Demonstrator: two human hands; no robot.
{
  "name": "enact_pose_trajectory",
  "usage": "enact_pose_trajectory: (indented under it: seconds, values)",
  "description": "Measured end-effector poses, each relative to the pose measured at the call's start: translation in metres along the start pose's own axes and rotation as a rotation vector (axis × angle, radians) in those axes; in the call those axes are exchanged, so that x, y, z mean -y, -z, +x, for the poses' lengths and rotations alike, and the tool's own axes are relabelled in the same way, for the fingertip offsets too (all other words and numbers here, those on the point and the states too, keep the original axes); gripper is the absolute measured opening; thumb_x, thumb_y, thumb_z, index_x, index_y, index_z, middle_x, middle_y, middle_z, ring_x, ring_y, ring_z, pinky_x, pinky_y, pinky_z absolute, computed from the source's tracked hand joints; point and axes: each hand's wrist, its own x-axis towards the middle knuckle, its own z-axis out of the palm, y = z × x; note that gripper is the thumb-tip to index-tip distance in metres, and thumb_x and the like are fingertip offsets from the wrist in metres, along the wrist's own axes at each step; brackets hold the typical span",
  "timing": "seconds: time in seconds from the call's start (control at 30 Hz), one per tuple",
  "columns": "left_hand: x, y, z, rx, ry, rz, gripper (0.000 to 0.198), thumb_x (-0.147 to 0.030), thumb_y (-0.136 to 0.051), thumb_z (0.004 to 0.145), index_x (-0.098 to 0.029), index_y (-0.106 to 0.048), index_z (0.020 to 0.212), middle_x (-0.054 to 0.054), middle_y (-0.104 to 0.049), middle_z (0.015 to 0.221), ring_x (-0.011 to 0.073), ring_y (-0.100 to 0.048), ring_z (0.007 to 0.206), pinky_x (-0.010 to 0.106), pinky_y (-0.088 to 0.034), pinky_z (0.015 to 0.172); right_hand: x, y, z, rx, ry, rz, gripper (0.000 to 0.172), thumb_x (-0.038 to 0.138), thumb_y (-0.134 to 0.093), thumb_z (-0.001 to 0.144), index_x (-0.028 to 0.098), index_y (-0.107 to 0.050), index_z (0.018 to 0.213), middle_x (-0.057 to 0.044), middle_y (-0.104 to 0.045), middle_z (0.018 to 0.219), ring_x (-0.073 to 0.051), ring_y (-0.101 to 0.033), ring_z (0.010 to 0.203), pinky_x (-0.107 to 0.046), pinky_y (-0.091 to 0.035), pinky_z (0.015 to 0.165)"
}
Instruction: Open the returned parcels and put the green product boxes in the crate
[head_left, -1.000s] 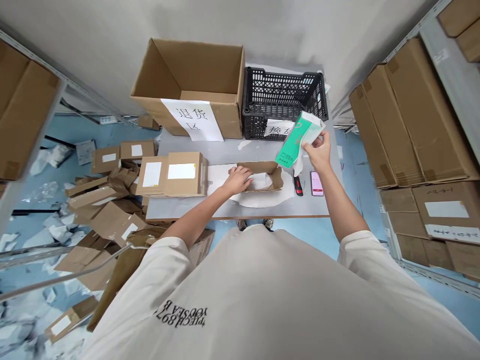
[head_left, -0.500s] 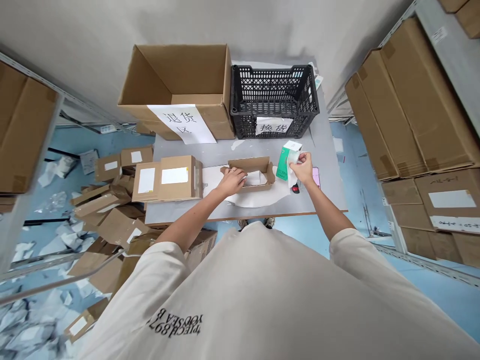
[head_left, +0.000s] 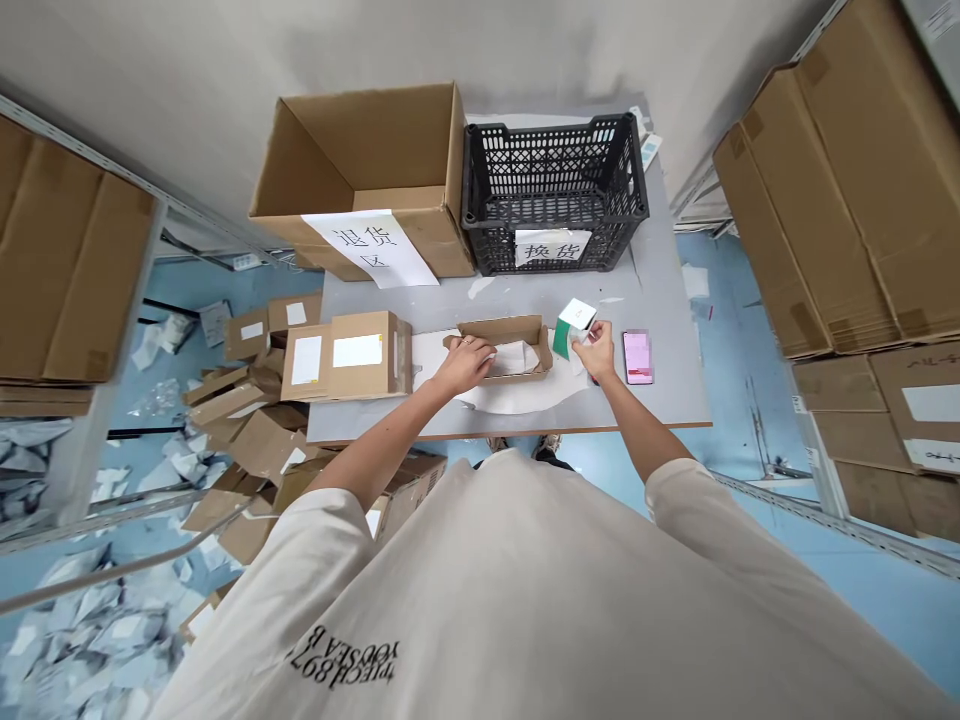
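My left hand (head_left: 465,365), a ring on one finger, is curled over the left end of a long, narrow open cardboard box (head_left: 517,378). Crumpled white paper (head_left: 514,357) lies inside that box, partly hidden by my fingers. To its right, a small green and white carton (head_left: 576,318) stands tilted, its white top facing up. My right hand (head_left: 596,352) grips this carton at its lower right side, fingers closed. Some white paper hangs by the carton below my fingers. A large white sheet (head_left: 499,402) lies under the cardboard box.
A phone (head_left: 638,357) lies right of my hand on the grey table (head_left: 675,390). Behind stand a big open carton (head_left: 405,230) and a black plastic crate (head_left: 555,215), both bearing paper signs. Closed parcels (head_left: 360,350) sit at left; loose boxes (head_left: 262,450) crowd the floor.
My right hand has turned the small carton, so more of its white top and less green shows. The phone is now fully uncovered. My left hand stays on the cardboard box; the view has shifted slightly.
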Motion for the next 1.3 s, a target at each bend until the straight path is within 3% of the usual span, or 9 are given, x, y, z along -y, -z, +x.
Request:
enact_pose_trajectory:
  seconds: [0.2,0.37,0.5,0.63,0.73,0.83,1.03,1.17,1.3]
  values:
    - [-0.002,0.0,0.002,0.007,-0.008,0.007,0.047,-0.035,-0.043,0.114,-0.025,-0.081,0.139,0.018,-0.076,0.146,0.0421,-0.062,0.135,0.062,-0.043,0.111,-0.007,0.0,-0.017,-0.049,-0.136,-0.014,0.051,0.047,-0.074,0.075,0.034,-0.04,0.111,-0.005,-0.074,0.124,-0.026,-0.073,0.116,-0.047,-0.062,0.11]
    - [-0.002,-0.001,0.01,-0.026,-0.027,-0.019,0.047,-0.034,-0.045,0.112,-0.025,-0.082,0.14,0.018,-0.076,0.147,0.042,-0.061,0.135,0.062,-0.043,0.114,0.003,0.03,-0.034,-0.051,-0.153,-0.077,0.04,0.046,-0.071,0.078,0.033,-0.046,0.107,-0.008,-0.077,0.115,-0.031,-0.075,0.106,-0.052,-0.065,0.103]
    - [0.003,-0.003,0.013,-0.056,-0.045,-0.045,0.048,-0.035,-0.045,0.112,-0.025,-0.081,0.142,0.018,-0.077,0.146,0.0419,-0.061,0.135,0.061,-0.043,0.115,0.036,0.067,-0.042,-0.132,-0.059,-0.055,0.027,0.048,-0.066,0.089,0.03,-0.056,0.106,-0.008,-0.078,0.105,-0.032,-0.076,0.099,-0.053,-0.066,0.101]
    - [0.011,-0.003,0.011,-0.074,-0.038,-0.058,0.049,-0.036,-0.043,0.113,-0.025,-0.081,0.142,0.018,-0.077,0.146,0.0421,-0.061,0.134,0.062,-0.043,0.114,0.096,0.086,-0.024,-0.249,0.196,0.078,0.04,0.057,-0.068,0.1,0.026,-0.065,0.123,-0.012,-0.076,0.117,-0.034,-0.077,0.116,-0.052,-0.068,0.103]
    - [0.018,-0.001,0.007,-0.104,-0.031,-0.078,0.05,-0.033,-0.042,0.112,-0.026,-0.08,0.143,0.018,-0.077,0.146,0.0412,-0.061,0.136,0.062,-0.042,0.116,0.14,0.068,-0.007,-0.251,0.352,0.119,0.055,0.063,-0.066,0.104,0.025,-0.064,0.143,-0.016,-0.072,0.133,-0.038,-0.071,0.137,-0.056,-0.065,0.11]
    - [0.025,0.0,0.0,-0.141,-0.003,-0.104,0.049,-0.031,-0.044,0.111,-0.028,-0.08,0.143,0.016,-0.076,0.146,0.0407,-0.06,0.139,0.062,-0.042,0.118,0.162,0.021,-0.002,-0.147,0.359,0.082,0.055,0.06,-0.069,0.103,0.024,-0.066,0.145,-0.017,-0.074,0.134,-0.039,-0.071,0.138,-0.056,-0.065,0.112]
    - [0.036,-0.006,-0.023,-0.219,0.127,-0.137,0.052,-0.031,-0.052,0.108,-0.026,-0.071,0.156,0.019,-0.059,0.171,0.0454,-0.049,0.156,0.065,-0.042,0.122,0.153,-0.06,-0.007,0.444,0.218,-0.378,0.023,0.032,-0.061,0.099,0.024,-0.075,0.115,-0.013,-0.083,0.114,-0.036,-0.077,0.113,-0.051,-0.063,0.106]
    - [0.041,-0.015,-0.033,-0.261,0.24,-0.161,0.065,-0.038,-0.056,0.108,-0.024,-0.054,0.172,0.021,-0.044,0.182,0.0486,-0.046,0.16,0.067,-0.042,0.125,0.152,-0.064,-0.006,0.802,0.149,-0.644,0.019,0.038,-0.063,0.102,0.027,-0.078,0.098,-0.011,-0.083,0.105,-0.037,-0.079,0.105,-0.048,-0.064,0.097]
    - [0.048,-0.026,-0.034,-0.299,0.267,-0.263,0.071,-0.045,-0.057,0.109,-0.022,-0.046,0.176,0.024,-0.048,0.177,0.0471,-0.051,0.158,0.066,-0.047,0.126,0.152,-0.044,-0.014,0.589,0.33,-0.559,0.027,0.046,-0.064,0.105,0.027,-0.081,0.114,-0.014,-0.079,0.133,-0.038,-0.073,0.127,-0.051,-0.061,0.111]
